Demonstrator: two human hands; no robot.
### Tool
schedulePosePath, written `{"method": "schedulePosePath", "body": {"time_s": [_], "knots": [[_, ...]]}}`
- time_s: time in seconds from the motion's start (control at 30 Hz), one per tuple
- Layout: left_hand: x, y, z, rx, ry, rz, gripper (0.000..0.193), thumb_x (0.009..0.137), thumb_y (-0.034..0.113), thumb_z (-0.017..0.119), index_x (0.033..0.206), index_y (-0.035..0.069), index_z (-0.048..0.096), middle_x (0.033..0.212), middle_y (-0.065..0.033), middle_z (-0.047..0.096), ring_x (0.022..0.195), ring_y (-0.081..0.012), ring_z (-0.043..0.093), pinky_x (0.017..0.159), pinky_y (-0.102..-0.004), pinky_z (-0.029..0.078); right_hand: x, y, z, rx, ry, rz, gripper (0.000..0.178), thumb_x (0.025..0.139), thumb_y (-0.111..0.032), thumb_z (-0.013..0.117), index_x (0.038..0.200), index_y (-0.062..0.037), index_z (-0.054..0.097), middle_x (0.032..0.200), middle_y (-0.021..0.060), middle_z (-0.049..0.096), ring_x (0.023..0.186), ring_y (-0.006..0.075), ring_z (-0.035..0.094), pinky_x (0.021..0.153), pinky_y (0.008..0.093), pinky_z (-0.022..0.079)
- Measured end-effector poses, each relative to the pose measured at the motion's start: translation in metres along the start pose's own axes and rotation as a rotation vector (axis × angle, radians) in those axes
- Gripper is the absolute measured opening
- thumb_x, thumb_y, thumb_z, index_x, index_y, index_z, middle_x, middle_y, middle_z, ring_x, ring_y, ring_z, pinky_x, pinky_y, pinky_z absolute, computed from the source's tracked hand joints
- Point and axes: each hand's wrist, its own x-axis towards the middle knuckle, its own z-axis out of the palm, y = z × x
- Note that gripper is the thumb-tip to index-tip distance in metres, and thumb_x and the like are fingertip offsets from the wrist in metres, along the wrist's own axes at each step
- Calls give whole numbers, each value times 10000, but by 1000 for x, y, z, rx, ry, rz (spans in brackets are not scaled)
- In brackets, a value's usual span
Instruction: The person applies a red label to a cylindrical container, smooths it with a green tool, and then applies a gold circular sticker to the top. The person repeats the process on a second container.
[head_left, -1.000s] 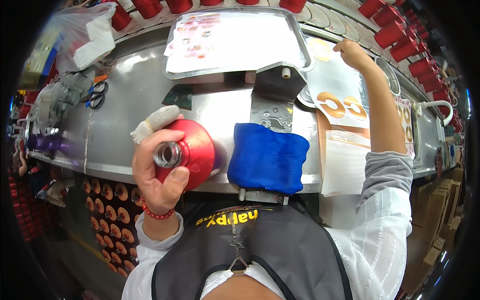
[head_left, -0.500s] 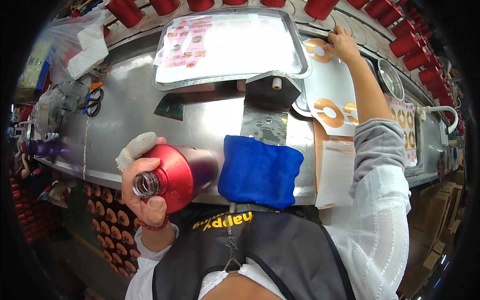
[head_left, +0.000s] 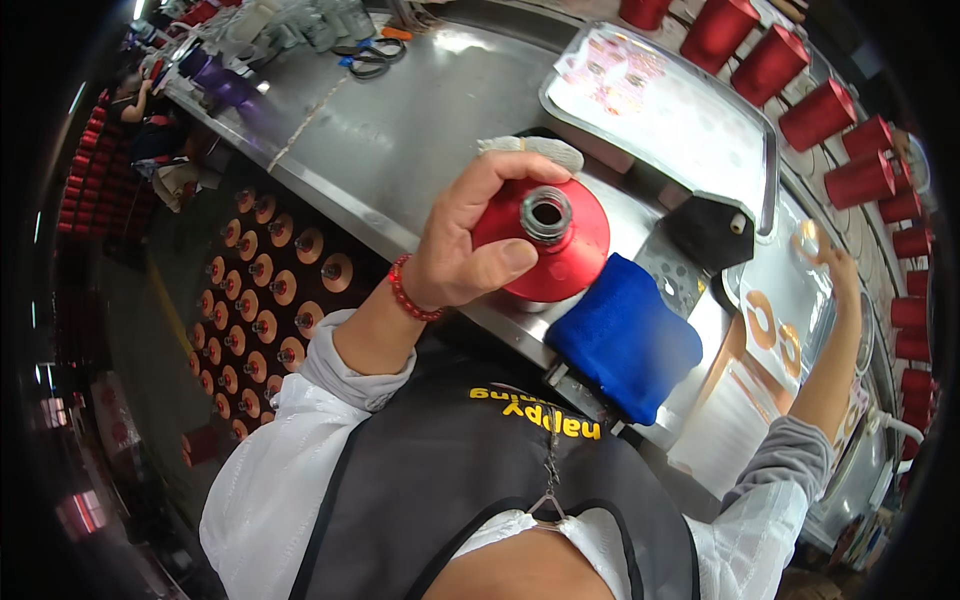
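My left hand (head_left: 470, 240) is wrapped round a glossy red bottle (head_left: 575, 250), its open clear neck facing up at me. A white knitted cover (head_left: 530, 152) sits on one of its fingers. Over at the right, my right hand (head_left: 842, 275) reaches out to a white sheet with gold ring-shaped stickers. Its fingertips pinch the edge of the farthest gold sticker (head_left: 808, 238); blur hides how far that sticker is off the sheet. Two more gold stickers (head_left: 760, 316) lie closer to me. Just right of the bottle rests a folded blue cloth (head_left: 625, 345).
A metal tray (head_left: 768, 190) with white and pink printed sheets stands behind a dark angled stand (head_left: 705, 232). Red bottles (head_left: 720, 35) line the far side. Scissors (head_left: 368, 58) lie at the far left. Many bottles with gold rings (head_left: 262, 270) stand below the bench's left edge.
My view has turned, so the bench now slants. The bottle in my left hand has come toward the middle beside the cloth, more upright. My right hand stays at the far sticker.
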Motion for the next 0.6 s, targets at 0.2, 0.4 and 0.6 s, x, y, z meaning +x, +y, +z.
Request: {"method": "schedulePosePath", "body": {"time_s": [0.2,0.4,0.6], "knots": [[-18,-7,1,77,28,24,996,819,578,757,1480,3,283,1441,-207,435,1297,-257,500,1085,-393,412,-43,44,20,-645,197,-86,421,873,-384,664,852,34,716,755,238,668,720,423,642,752,466,525],[-23,-5,2,-39,57,-133,1005,736,448,849,1457,45,278,1358,-137,508,1239,-224,547,1065,-368,433,-105,-154,-21,335,28,244,187,958,-305,608,947,-121,641,713,-66,510,602,19,442,537,182,344],[7,4,-15,-390,-183,-329,906,718,377,803,1436,30,374,1349,-129,537,1253,-226,546,1085,-385,426,-156,-313,13,813,-114,-81,237,983,-264,602,1065,-50,664,869,-32,599,720,37,528,606,202,439]]}}
